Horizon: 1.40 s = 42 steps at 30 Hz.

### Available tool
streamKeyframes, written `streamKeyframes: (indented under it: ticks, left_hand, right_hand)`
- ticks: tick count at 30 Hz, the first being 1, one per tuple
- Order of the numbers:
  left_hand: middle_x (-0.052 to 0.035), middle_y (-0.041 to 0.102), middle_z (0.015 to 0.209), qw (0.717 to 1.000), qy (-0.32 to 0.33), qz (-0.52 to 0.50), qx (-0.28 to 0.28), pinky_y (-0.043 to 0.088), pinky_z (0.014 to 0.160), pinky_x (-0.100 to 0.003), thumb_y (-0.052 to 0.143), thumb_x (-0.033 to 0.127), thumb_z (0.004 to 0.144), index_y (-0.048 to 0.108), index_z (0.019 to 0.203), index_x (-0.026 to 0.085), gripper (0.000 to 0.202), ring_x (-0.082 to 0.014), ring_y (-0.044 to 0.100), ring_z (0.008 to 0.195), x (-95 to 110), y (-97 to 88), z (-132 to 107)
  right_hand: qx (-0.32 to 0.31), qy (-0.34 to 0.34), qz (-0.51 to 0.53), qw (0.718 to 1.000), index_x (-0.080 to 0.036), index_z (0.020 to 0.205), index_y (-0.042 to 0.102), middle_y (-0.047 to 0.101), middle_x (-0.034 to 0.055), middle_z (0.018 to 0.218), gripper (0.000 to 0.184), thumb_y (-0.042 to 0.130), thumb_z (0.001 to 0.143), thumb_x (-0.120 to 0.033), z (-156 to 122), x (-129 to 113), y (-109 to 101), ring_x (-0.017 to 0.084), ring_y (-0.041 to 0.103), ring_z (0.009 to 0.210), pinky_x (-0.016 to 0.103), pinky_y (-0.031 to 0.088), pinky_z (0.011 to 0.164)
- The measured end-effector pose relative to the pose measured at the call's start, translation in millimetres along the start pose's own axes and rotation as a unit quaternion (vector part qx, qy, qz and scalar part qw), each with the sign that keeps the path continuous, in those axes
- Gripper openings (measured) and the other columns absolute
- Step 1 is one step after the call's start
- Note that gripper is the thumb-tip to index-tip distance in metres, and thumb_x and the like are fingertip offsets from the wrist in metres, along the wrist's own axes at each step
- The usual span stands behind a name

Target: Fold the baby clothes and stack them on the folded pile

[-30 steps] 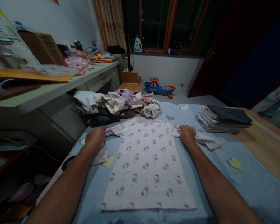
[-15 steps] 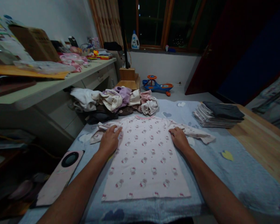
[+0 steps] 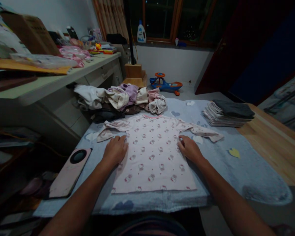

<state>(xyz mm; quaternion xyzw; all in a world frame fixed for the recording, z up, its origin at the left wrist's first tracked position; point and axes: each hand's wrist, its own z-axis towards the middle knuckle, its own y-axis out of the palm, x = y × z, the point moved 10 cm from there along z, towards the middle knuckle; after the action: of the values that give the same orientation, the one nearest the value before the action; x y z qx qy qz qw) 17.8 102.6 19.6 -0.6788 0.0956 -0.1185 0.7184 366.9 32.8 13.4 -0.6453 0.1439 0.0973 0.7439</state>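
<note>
A pale pink long-sleeved shirt (image 3: 151,157) with a small cartoon cat print lies flat, its collar away from me and its sleeves spread to both sides. At its left edge, just below the sleeve, my left hand (image 3: 115,150) is closed on the fabric, fingers bent. My right hand (image 3: 189,149) pinches the opposite side edge at about the same height. The fingertips are partly hidden at the cloth. Under the shirt is a light blue cover (image 3: 211,170) with heart and cloud patterns.
Crumpled clothes (image 3: 120,98) are heaped behind the shirt. A folded stack of clothes (image 3: 228,113) sits at the right. Left of my arm lies a pink phone (image 3: 71,172). A cluttered desk (image 3: 95,64) runs along the left, and a blue ride-on toy (image 3: 166,84) stands on the floor.
Both hands have slid down the shirt's sides, from beside the sleeves to below them. The hem looks a little farther from me, as the view has tilted down slightly.
</note>
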Motion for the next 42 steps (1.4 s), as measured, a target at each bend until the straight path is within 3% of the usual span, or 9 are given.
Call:
streamKeyframes:
  ticks: [9, 14, 18, 23, 26, 31, 35, 39, 42]
  left_hand:
    - [-0.0129, 0.061, 0.127, 0.981, -0.005, -0.172, -0.092, 0.045, 0.094, -0.037, 0.049, 0.034, 0.089, 0.045, 0.140, 0.018, 0.054, -0.0277, 0.060, 0.113, 9, 10.3, -61]
    - [-0.0084, 0.069, 0.116, 0.949, 0.001, -0.282, -0.144, 0.049, 0.088, -0.036, 0.049, 0.041, 0.086, 0.048, 0.139, 0.020, 0.057, -0.0255, 0.066, 0.100, 14, 7.7, -86]
    - [-0.0080, 0.064, 0.129, 0.932, 0.019, -0.344, -0.114, 0.046, 0.098, -0.037, 0.050, 0.045, 0.084, 0.061, 0.125, 0.020, 0.049, -0.0267, 0.062, 0.113, 16, 2.9, -100]
    - [-0.0060, 0.071, 0.113, 0.934, -0.014, -0.346, -0.089, 0.048, 0.096, -0.039, 0.047, 0.046, 0.086, 0.068, 0.108, 0.022, 0.038, -0.0264, 0.065, 0.105, 7, 6.1, -103]
    - [-0.0062, 0.070, 0.111, 0.950, -0.010, -0.307, -0.063, 0.049, 0.095, -0.038, 0.048, 0.041, 0.087, 0.068, 0.107, 0.022, 0.035, -0.0253, 0.065, 0.104, 3, 5.0, -103]
    - [-0.0135, 0.062, 0.114, 0.987, 0.020, -0.158, 0.000, 0.052, 0.086, -0.043, 0.047, 0.032, 0.091, 0.067, 0.114, 0.018, 0.034, -0.0270, 0.064, 0.096, 7, -6.9, -111]
    - [-0.0150, 0.059, 0.129, 0.986, 0.109, -0.103, 0.076, 0.048, 0.095, -0.050, 0.050, 0.021, 0.090, 0.068, 0.114, 0.019, 0.030, -0.0305, 0.058, 0.112, 45, -27.7, -111]
    - [-0.0109, 0.058, 0.137, 0.956, 0.250, -0.155, 0.024, 0.039, 0.110, -0.048, 0.051, 0.027, 0.094, 0.063, 0.123, 0.020, 0.032, -0.0275, 0.048, 0.131, 106, -17.4, -106]
    - [-0.0108, 0.047, 0.150, 0.949, 0.274, -0.153, -0.021, 0.031, 0.115, -0.052, 0.052, 0.042, 0.095, 0.054, 0.137, 0.022, 0.047, -0.0298, 0.037, 0.141, 123, 1.1, -99]
  right_hand:
    - [-0.119, 0.020, 0.066, 0.991, -0.014, 0.135, 0.048, 0.067, 0.0052, 0.083, 0.051, 0.054, 0.087, -0.028, -51, -14, 3, 0.020, 0.061, 0.073, 0.027, 0.039, 0.067]
    - [-0.182, 0.009, 0.120, 0.976, -0.018, 0.133, 0.046, 0.064, 0.0009, 0.076, 0.050, 0.054, 0.086, -0.033, -80, -26, 3, 0.021, 0.061, 0.072, 0.027, 0.039, 0.066]
    - [-0.208, -0.010, 0.140, 0.968, -0.020, 0.131, 0.047, 0.067, 0.0049, 0.093, 0.048, 0.054, 0.085, -0.033, -102, -32, 3, 0.021, 0.063, 0.080, 0.028, 0.041, 0.071]
    - [-0.213, 0.010, 0.140, 0.967, -0.021, 0.121, 0.053, 0.067, 0.0048, 0.092, 0.037, 0.052, 0.086, -0.030, -112, -28, 3, 0.021, 0.063, 0.080, 0.028, 0.041, 0.071]
    - [-0.215, 0.022, 0.119, 0.969, -0.020, 0.119, 0.055, 0.067, 0.0039, 0.085, 0.034, 0.050, 0.087, -0.031, -115, -25, 4, 0.021, 0.063, 0.077, 0.028, 0.041, 0.070]
    - [-0.208, 0.015, 0.005, 0.978, -0.020, 0.130, 0.052, 0.069, 0.0078, 0.097, 0.042, 0.054, 0.088, -0.029, -122, -24, -1, 0.022, 0.064, 0.084, 0.028, 0.042, 0.071]
    - [-0.106, -0.031, -0.091, 0.990, -0.019, 0.123, 0.061, 0.065, 0.0118, 0.104, 0.036, 0.057, 0.088, -0.029, -113, -47, -21, 0.026, 0.060, 0.095, 0.033, 0.045, 0.081]
    - [-0.053, -0.131, -0.035, 0.989, -0.020, 0.125, 0.061, 0.058, 0.0149, 0.127, 0.037, 0.058, 0.089, -0.029, -102, -92, -14, 0.029, 0.054, 0.115, 0.041, 0.043, 0.098]
    - [-0.052, -0.163, 0.005, 0.985, -0.018, 0.135, 0.053, 0.045, 0.0169, 0.147, 0.047, 0.057, 0.090, -0.032, -101, -105, 5, 0.031, 0.041, 0.135, 0.048, 0.036, 0.109]
